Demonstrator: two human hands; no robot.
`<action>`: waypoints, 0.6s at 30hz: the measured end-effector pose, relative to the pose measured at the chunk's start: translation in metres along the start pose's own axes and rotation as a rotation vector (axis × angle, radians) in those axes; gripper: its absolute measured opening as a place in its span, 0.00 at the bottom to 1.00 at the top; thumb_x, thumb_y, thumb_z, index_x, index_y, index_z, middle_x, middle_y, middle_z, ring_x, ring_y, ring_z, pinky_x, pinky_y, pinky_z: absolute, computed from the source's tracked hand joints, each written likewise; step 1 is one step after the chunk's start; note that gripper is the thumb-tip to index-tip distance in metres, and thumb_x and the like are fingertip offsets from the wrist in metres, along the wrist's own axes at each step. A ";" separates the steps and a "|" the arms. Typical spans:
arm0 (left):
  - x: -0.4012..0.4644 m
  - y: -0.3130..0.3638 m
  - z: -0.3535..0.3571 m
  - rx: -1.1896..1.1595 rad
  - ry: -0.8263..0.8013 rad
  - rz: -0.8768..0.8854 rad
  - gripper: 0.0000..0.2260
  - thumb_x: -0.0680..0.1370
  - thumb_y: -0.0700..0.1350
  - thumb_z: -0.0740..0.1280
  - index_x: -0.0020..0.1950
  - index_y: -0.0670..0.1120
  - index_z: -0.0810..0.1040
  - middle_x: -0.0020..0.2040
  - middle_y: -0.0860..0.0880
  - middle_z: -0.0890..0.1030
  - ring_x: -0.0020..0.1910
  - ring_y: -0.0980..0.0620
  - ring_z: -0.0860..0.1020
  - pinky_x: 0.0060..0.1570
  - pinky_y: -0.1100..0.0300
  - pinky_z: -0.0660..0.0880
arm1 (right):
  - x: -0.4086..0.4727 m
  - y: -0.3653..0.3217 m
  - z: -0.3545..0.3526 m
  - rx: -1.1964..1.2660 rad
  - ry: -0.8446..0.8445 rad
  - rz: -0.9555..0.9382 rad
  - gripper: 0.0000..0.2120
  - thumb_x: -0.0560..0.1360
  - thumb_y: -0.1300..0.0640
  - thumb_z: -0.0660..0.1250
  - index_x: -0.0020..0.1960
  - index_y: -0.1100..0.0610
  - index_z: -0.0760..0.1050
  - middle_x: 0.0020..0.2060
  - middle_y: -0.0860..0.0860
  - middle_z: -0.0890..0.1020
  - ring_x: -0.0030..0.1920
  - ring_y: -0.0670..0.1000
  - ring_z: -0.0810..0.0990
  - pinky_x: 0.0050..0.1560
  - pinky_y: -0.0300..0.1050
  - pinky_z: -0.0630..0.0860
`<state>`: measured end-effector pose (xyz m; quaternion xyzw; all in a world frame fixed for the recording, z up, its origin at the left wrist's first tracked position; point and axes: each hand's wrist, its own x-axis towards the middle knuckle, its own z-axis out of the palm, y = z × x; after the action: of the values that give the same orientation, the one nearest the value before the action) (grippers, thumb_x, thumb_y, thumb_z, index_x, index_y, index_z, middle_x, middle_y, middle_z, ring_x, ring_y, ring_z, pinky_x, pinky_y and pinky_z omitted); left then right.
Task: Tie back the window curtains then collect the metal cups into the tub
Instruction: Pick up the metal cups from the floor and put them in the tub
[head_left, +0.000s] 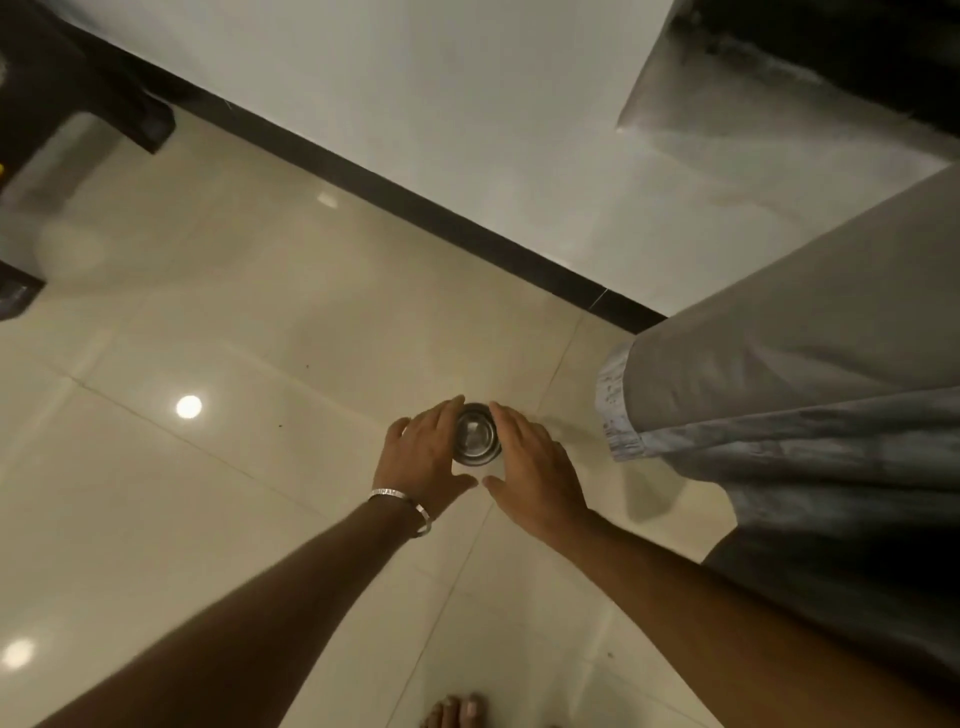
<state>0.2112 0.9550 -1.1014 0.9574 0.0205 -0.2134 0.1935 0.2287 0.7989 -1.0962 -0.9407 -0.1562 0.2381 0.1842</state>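
Hands (480, 457) flanking half-hidden metal cup (475, 437)

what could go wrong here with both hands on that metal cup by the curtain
1. The left hand and right hand hold the metal cup between fairly flat fingers, so it might slip and drop onto the tiled floor.
2. The curtain hangs close to the right hand; its hem could brush or snag the arm.
3. A bare foot stands on the glossy floor, where a dropped cup could land.
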 end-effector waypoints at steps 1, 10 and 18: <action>0.001 -0.001 0.005 0.008 0.012 0.012 0.44 0.67 0.56 0.77 0.77 0.49 0.59 0.74 0.52 0.69 0.73 0.51 0.67 0.71 0.51 0.63 | 0.001 0.001 0.006 -0.005 0.013 -0.007 0.44 0.68 0.55 0.77 0.77 0.55 0.57 0.72 0.52 0.68 0.68 0.55 0.71 0.63 0.51 0.74; 0.014 0.002 0.010 0.032 0.106 0.017 0.28 0.71 0.51 0.73 0.70 0.52 0.69 0.64 0.53 0.78 0.64 0.51 0.76 0.70 0.48 0.63 | 0.014 0.002 0.017 0.042 0.124 0.011 0.40 0.65 0.54 0.80 0.72 0.57 0.66 0.63 0.54 0.78 0.61 0.56 0.77 0.56 0.52 0.78; -0.031 0.038 -0.048 0.034 0.053 0.044 0.29 0.70 0.52 0.73 0.70 0.52 0.69 0.64 0.54 0.78 0.66 0.51 0.74 0.72 0.46 0.59 | -0.038 -0.025 -0.037 0.091 0.161 0.044 0.40 0.62 0.53 0.81 0.70 0.58 0.69 0.60 0.54 0.81 0.58 0.56 0.79 0.52 0.50 0.80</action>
<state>0.2064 0.9398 -1.0349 0.9661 0.0009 -0.1839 0.1815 0.2099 0.7968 -1.0405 -0.9508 -0.1093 0.1723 0.2334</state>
